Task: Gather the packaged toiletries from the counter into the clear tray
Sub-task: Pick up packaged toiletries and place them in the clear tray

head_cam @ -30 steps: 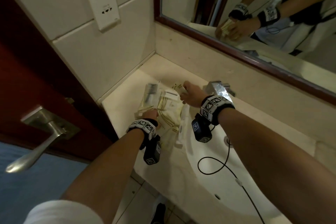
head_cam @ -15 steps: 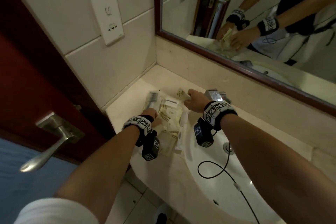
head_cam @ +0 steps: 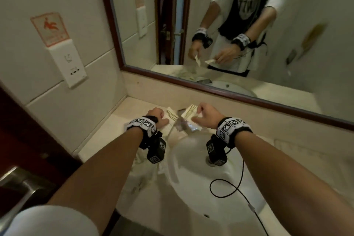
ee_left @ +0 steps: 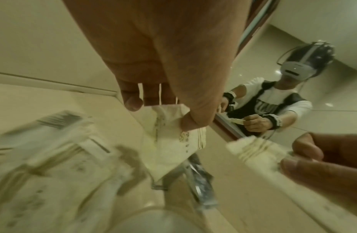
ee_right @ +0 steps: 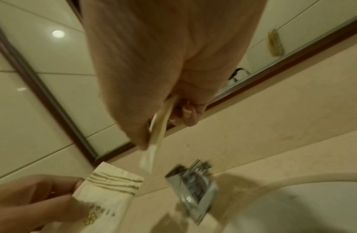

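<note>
Both hands are raised over the counter's back edge, near the tap. My left hand (head_cam: 162, 119) pinches a white packet with gold stripes (head_cam: 171, 115), which hangs from thumb and fingers in the left wrist view (ee_left: 173, 141). My right hand (head_cam: 199, 115) pinches a second striped packet (head_cam: 189, 112), seen edge-on in the right wrist view (ee_right: 157, 134). More packets (head_cam: 141, 161) lie in a loose pile on the counter under my left wrist, blurred in the left wrist view (ee_left: 54, 149). I cannot make out the clear tray.
A chrome tap (head_cam: 183, 125) stands just below the two packets, with the white basin (head_cam: 201, 182) in front of it. A black cable (head_cam: 226, 188) loops over the basin. A framed mirror (head_cam: 210, 86) runs along the back, and a dark door with a metal handle (head_cam: 17, 184) is at the left.
Both hands have lifted off the pile and moved right and towards the mirror, each now holding a packet above the tap. The head view has tilted up.
</note>
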Action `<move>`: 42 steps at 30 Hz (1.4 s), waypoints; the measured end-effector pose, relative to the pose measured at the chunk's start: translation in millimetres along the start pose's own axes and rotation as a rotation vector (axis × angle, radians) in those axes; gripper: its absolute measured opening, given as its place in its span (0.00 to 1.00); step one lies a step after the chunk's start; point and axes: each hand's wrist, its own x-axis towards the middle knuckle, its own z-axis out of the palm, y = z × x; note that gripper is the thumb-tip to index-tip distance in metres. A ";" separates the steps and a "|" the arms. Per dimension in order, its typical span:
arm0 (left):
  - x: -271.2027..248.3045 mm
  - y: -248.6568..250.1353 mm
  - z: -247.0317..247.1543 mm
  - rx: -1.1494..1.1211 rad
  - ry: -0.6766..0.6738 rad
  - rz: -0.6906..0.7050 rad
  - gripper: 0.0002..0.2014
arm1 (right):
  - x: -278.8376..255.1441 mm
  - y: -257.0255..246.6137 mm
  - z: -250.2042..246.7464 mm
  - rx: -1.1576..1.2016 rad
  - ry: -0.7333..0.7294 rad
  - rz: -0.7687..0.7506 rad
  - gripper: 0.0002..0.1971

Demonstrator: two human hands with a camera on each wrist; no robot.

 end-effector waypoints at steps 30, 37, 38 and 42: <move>-57.7 300.5 227.8 0.105 -0.326 0.514 0.16 | -302.6 286.0 -121.0 0.105 0.580 0.697 0.15; -64.4 321.2 255.2 0.118 -0.304 0.451 0.11 | -306.1 325.8 -116.4 0.245 0.447 0.673 0.08; -64.7 322.1 258.1 0.122 -0.299 0.441 0.11 | -306.3 330.1 -113.8 0.273 0.440 0.672 0.08; -64.8 323.2 266.6 0.144 -0.264 0.408 0.14 | -308.6 342.4 -99.3 0.321 0.347 0.707 0.13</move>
